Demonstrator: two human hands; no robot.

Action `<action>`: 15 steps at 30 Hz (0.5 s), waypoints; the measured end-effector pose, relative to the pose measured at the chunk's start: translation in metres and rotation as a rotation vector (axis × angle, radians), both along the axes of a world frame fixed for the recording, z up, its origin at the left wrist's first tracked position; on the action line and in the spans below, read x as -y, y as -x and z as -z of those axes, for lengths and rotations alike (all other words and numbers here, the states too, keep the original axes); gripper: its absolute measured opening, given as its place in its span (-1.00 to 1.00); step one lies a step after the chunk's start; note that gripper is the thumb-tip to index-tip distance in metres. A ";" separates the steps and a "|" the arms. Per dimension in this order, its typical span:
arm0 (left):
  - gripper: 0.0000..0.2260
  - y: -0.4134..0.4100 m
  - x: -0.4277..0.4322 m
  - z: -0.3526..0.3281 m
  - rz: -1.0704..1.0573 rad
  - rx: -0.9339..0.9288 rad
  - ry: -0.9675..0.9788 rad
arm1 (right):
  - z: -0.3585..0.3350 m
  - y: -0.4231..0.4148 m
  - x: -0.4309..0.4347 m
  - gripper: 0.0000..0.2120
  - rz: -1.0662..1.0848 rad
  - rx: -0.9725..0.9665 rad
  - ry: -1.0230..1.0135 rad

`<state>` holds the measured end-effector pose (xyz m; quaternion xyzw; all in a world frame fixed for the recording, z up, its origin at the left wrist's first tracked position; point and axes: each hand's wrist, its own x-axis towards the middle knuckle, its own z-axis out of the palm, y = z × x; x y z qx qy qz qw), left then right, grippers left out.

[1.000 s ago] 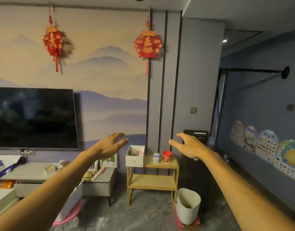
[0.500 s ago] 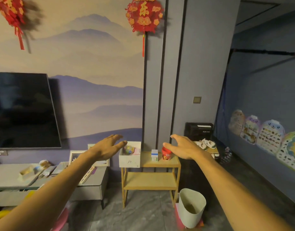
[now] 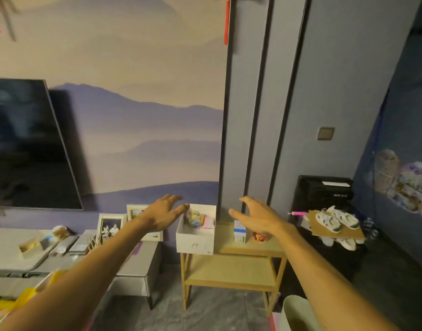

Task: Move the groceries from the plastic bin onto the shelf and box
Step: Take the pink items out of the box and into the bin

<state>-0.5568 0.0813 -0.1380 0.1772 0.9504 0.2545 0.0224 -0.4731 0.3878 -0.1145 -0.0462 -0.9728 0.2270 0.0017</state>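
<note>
Head view: my left hand (image 3: 161, 217) and right hand (image 3: 260, 217) are empty, fingers spread; box (image 3: 195, 238) and shelf (image 3: 231, 271) already hold items.

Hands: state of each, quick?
Left hand: open, holding nothing.
Right hand: open, holding nothing.

The rear wall carries a mountain mural (image 3: 138, 120) in beige and violet tones. A grey panelled column (image 3: 288, 103) with dark vertical strips stands to its right, fitted with a wall switch (image 3: 325, 133). A dark television screen (image 3: 26, 144) hangs at left above a low grey cabinet (image 3: 136, 271) bearing framed photographs (image 3: 109, 226). The floor (image 3: 205, 314) is grey, apparently stone-patterned tile. The right wall (image 3: 410, 120) is dark blue with stickers. Lighting is dim and warm.
</note>
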 end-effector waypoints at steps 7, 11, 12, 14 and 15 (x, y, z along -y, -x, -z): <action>-0.25 0.129 -0.044 0.018 -0.050 0.045 0.069 | 0.036 0.148 -0.029 -0.25 -0.083 0.061 0.009; -0.19 0.199 -0.057 0.041 -0.049 0.091 0.099 | 0.062 0.225 -0.039 -0.20 -0.099 0.109 0.007; -0.16 0.216 -0.059 0.049 -0.047 0.097 0.104 | 0.068 0.242 -0.041 -0.19 -0.102 0.124 0.004; -0.09 0.252 -0.062 0.066 -0.033 0.094 0.124 | 0.084 0.275 -0.043 -0.17 -0.091 0.147 0.001; -0.08 0.270 -0.063 0.074 -0.015 0.089 0.152 | 0.092 0.292 -0.044 -0.18 -0.086 0.154 0.000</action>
